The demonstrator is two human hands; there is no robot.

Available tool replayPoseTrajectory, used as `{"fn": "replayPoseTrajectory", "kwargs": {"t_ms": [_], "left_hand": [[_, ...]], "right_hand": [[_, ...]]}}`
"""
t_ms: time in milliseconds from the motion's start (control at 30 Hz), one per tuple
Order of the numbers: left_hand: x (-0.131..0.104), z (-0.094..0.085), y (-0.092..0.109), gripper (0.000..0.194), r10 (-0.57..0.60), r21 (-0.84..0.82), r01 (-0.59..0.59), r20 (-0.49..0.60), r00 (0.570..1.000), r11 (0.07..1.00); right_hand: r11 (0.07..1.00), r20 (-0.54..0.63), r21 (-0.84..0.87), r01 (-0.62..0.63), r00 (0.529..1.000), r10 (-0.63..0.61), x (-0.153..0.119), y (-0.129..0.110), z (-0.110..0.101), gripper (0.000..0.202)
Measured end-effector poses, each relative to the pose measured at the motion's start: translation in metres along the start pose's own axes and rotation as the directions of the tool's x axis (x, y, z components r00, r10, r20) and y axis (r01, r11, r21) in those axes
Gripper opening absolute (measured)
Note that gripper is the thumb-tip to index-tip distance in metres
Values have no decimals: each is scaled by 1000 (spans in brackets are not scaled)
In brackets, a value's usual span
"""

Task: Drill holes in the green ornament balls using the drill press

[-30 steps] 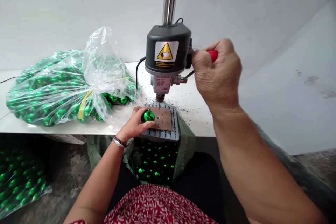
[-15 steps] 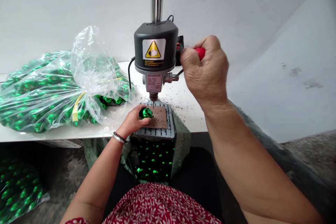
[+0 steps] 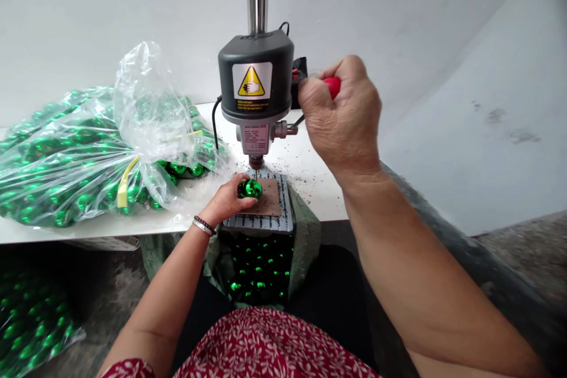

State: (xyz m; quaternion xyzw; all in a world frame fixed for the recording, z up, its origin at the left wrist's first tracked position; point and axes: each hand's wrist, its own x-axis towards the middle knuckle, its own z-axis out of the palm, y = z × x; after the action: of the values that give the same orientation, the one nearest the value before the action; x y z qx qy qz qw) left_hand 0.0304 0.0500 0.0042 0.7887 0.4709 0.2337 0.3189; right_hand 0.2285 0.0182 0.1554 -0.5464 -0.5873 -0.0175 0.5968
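Note:
My left hand [image 3: 227, 199] pinches a shiny green ball [image 3: 253, 189] between thumb and fingers, just under the bit [image 3: 256, 175] of a small drill press [image 3: 256, 77]. Whether the bit touches the ball I cannot tell. Beneath the ball lies a brown board [image 3: 269, 204] on the grey slotted base [image 3: 261, 223]. My right hand [image 3: 343, 118] is wrapped round the red-knobbed feed handle [image 3: 332, 87] at the right of the drill head.
A clear plastic bag [image 3: 88, 153] full of green balls covers the left of the white table [image 3: 319, 192]. Dark shavings lie around the base. Below the table edge, a green woven sack [image 3: 305, 242] holds several balls. Another bag of balls [image 3: 31, 319] stands lower left.
My left hand has shifted the green ball slightly right, bringing it under the bit. My right hand keeps its grip on the handle. The whole view has moved a little.

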Motion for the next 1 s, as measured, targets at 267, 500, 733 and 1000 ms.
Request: {"fn": "replayPoseTrajectory", "kwargs": {"t_ms": [267, 500, 733, 1000], "left_hand": [[6, 2, 4, 57, 7, 34, -7, -4, 1000, 999], [7, 8, 7, 62, -53, -98, 54, 11, 999, 994], [4, 13, 9, 62, -56, -154, 58, 20, 998, 986], [5, 18, 1, 57, -20, -167, 19, -5, 1000, 986]], "right_hand": [[999, -20, -52, 9, 1000, -10, 1, 2, 0, 22], [996, -29, -85, -11, 1000, 8, -1, -2, -2, 18], [994, -87, -96, 59, 994, -67, -16, 2, -4, 20], [994, -138, -106, 26, 990, -40, -39, -4, -5, 16]]}}
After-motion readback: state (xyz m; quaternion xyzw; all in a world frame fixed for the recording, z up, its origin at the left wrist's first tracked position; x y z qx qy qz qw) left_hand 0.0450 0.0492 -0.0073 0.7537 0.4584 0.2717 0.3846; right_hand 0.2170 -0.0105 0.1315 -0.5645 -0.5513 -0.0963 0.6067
